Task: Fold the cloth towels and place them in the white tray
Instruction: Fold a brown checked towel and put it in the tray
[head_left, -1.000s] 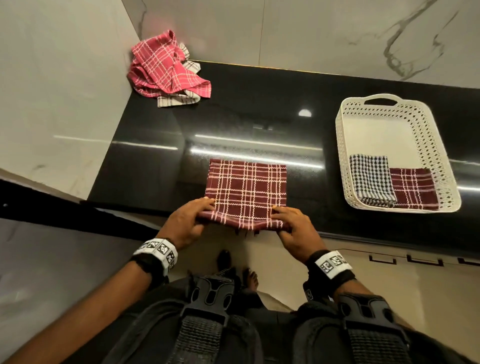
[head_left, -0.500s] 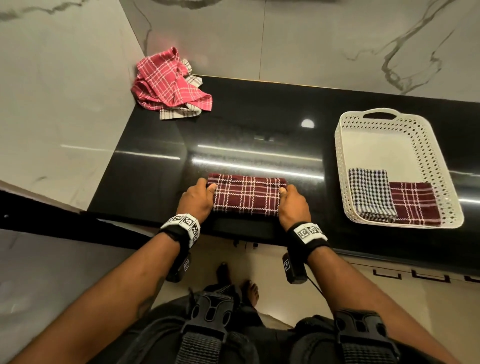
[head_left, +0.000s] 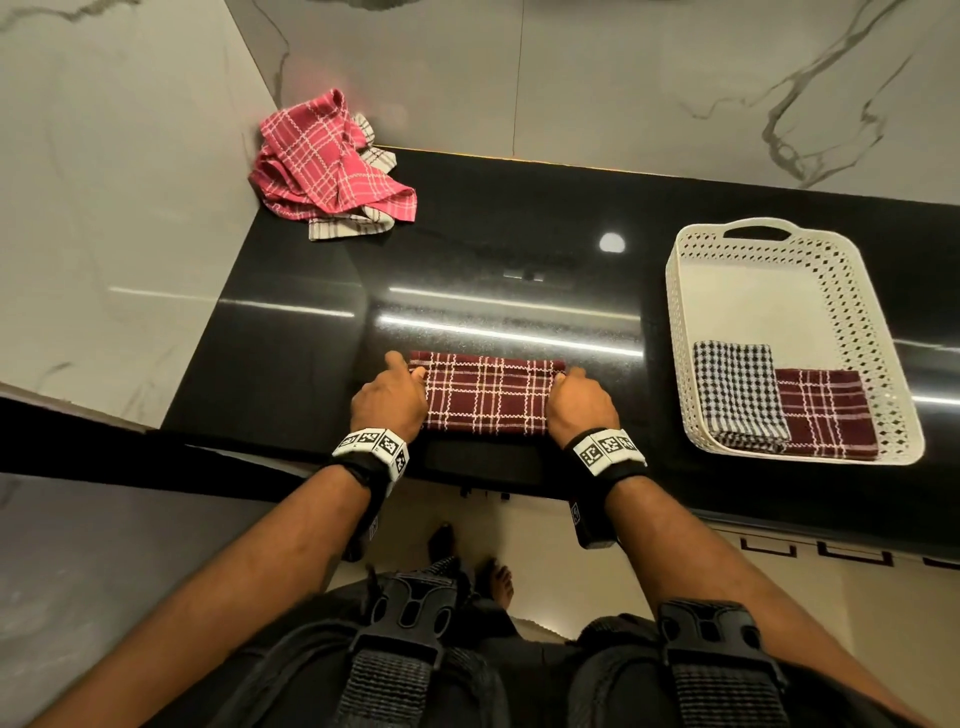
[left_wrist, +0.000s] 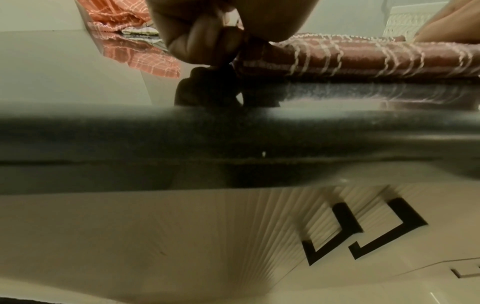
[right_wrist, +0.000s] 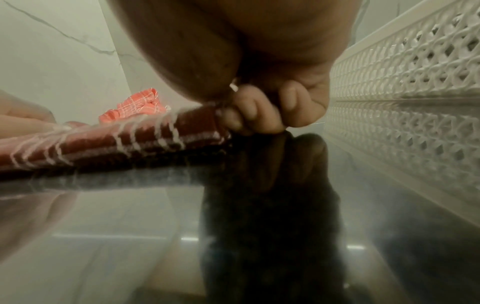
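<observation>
On the black counter (head_left: 291, 332), seen from the head camera, a folded maroon plaid towel (head_left: 485, 395) lies near the front edge, the left hand (head_left: 387, 400) at its left end and the right hand (head_left: 582, 400) at its right. A white tray (head_left: 748, 291) to the right holds two folded towels. Crumpled red and striped cloths (head_left: 327, 161) sit in the far left corner.

From the left wrist, curled fingers (left_wrist: 205, 45) pinch the towel's end.

From the right wrist, bent fingers (right_wrist: 249, 111) seem to grip the towel's other end, just beside the tray's wall.
</observation>
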